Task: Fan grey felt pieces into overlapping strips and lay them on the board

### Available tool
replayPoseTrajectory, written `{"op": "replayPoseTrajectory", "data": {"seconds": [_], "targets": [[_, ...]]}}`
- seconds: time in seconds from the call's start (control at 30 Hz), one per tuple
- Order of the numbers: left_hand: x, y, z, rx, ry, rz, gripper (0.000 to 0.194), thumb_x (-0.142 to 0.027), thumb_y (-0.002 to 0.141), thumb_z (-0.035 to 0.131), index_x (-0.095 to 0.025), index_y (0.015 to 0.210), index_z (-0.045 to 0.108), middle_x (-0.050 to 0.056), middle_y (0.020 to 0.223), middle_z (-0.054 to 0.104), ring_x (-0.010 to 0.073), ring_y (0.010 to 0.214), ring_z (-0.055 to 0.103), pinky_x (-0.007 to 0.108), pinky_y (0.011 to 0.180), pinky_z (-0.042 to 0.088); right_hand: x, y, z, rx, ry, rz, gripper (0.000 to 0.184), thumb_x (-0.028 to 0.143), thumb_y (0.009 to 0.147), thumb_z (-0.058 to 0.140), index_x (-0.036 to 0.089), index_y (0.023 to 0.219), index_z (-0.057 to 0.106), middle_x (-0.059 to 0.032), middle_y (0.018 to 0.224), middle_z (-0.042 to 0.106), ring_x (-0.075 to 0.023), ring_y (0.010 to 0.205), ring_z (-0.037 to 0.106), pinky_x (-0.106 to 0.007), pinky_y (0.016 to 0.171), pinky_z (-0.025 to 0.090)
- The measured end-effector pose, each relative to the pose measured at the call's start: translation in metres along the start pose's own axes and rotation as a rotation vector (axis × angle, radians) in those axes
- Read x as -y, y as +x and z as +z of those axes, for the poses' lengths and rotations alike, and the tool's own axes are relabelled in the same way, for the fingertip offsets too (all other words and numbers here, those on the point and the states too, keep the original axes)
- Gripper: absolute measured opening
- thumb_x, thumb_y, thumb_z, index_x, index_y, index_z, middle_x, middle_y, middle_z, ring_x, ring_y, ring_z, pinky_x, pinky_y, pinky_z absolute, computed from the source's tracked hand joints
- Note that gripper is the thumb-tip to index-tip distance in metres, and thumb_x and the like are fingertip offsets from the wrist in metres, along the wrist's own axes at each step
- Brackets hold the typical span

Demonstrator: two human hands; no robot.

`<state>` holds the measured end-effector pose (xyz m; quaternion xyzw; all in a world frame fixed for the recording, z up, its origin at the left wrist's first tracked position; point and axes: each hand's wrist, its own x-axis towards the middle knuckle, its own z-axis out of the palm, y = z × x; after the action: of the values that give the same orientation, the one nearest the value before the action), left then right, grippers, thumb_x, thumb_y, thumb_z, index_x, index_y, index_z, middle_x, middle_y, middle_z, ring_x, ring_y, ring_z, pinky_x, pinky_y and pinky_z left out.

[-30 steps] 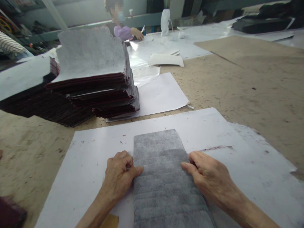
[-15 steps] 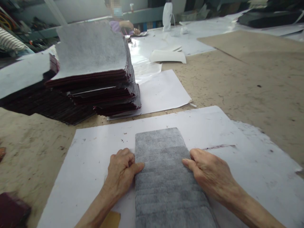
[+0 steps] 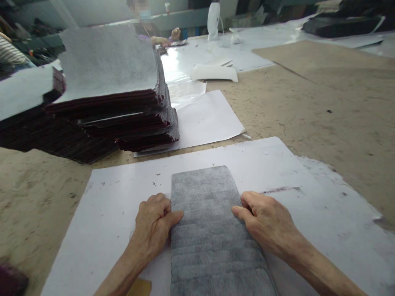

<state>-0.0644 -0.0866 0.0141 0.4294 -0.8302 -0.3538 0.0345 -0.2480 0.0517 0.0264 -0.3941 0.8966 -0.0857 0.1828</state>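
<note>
A grey, felt-like panel with rows of crosswise ridges [image 3: 206, 230] lies lengthwise in front of me on a white paper sheet [image 3: 123, 185]. At its left edge my left hand [image 3: 156, 216] grips it, thumb on top and curled fingers against the side. My right hand [image 3: 262, 216] pinches the opposite edge the same way, its thumb also on the upper face. The fingertips of both hands are partly hidden at the edges. Whether the panel is one piece or several overlapping pieces, I cannot tell.
Tall stacks of dark maroon pieces with grey backing [image 3: 108, 61] stand at the back left. Behind them a masked person [image 3: 148, 33] works at the table. A white fan-like object [image 3: 213, 22] and a brown sheet [image 3: 324, 57] are farther back.
The whole view has shifted slightly, so things appear a little farther left. Both hands keep the same hold on the grey panel. The person at the back has moved their hands.
</note>
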Motion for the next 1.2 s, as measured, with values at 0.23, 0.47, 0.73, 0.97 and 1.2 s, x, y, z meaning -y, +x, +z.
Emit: {"op": "replayPoseTrajectory", "data": {"seconds": [0.23,0.47,0.73,0.97,1.2], "targets": [[-0.001,-0.002,0.001,0.008,0.057,-0.014,0.033,-0.034,0.074,0.050,-0.021,0.049,0.032,0.000,0.060,0.041,0.0192,0.067,0.043,0.034,0.065,0.031,0.000,-0.002,-0.002,0.060,-0.005,0.083,0.027,0.029,0.074,0.053,0.020,0.052,0.039,0.0011,0.056,0.053,-0.0133,0.053,0.047,-0.025,0.050,0.026],[0.000,-0.003,0.004,-0.213,0.099,0.133,0.039,-0.026,0.068,0.062,-0.019,0.102,0.045,0.007,0.104,0.051,0.0240,0.097,0.046,0.039,0.085,0.039,-0.016,0.001,0.007,-0.364,-0.042,-0.483,0.031,0.018,0.069,0.057,0.015,0.099,0.055,-0.0109,0.105,0.061,-0.0242,0.097,0.055,-0.035,0.077,0.045],[-0.014,0.019,-0.012,0.060,0.164,0.161,0.042,-0.018,0.062,0.065,-0.022,0.100,0.047,0.002,0.098,0.056,0.0225,0.094,0.049,0.040,0.084,0.038,-0.007,0.039,-0.019,0.027,-0.049,-0.480,0.044,0.017,0.058,0.065,0.015,0.102,0.058,-0.0085,0.099,0.060,-0.0229,0.093,0.054,-0.033,0.077,0.043],[-0.012,0.025,-0.011,0.057,0.184,0.137,0.029,-0.023,0.059,0.066,-0.021,0.084,0.052,0.003,0.096,0.051,0.0222,0.092,0.046,0.037,0.081,0.037,-0.003,0.032,-0.017,0.054,-0.017,-0.312,0.019,0.019,0.058,0.064,0.019,0.069,0.049,-0.0017,0.080,0.056,-0.0168,0.077,0.051,-0.025,0.062,0.035],[-0.015,0.004,-0.005,0.039,0.088,-0.093,0.015,-0.026,0.067,0.058,-0.022,0.073,0.044,-0.003,0.067,0.049,0.0153,0.066,0.045,0.026,0.060,0.031,-0.007,0.004,-0.001,-0.100,0.100,-0.085,0.014,0.028,0.062,0.058,0.022,0.060,0.046,0.0047,0.054,0.054,-0.0119,0.048,0.047,-0.024,0.048,0.028]]}}
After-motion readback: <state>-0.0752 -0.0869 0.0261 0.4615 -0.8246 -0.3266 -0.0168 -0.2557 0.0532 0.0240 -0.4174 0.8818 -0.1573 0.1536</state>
